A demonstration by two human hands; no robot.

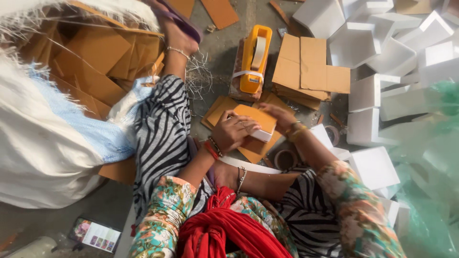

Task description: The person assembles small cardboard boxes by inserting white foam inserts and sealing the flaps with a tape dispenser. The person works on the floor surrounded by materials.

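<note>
My left hand presses down on a small box with an orange-brown cardboard top and white sides. My right hand holds the box's right end. The box rests over flat cardboard pieces on the floor between my legs. Just beyond it stands an orange tape dispenser with a roll of pale tape. A stack of cut brown cardboard blanks lies to the dispenser's right.
Several white open boxes are piled at the right and far right. A big white sack full of cardboard pieces sits left. Tape rolls lie by my right arm. A phone lies bottom left. Green plastic covers the right edge.
</note>
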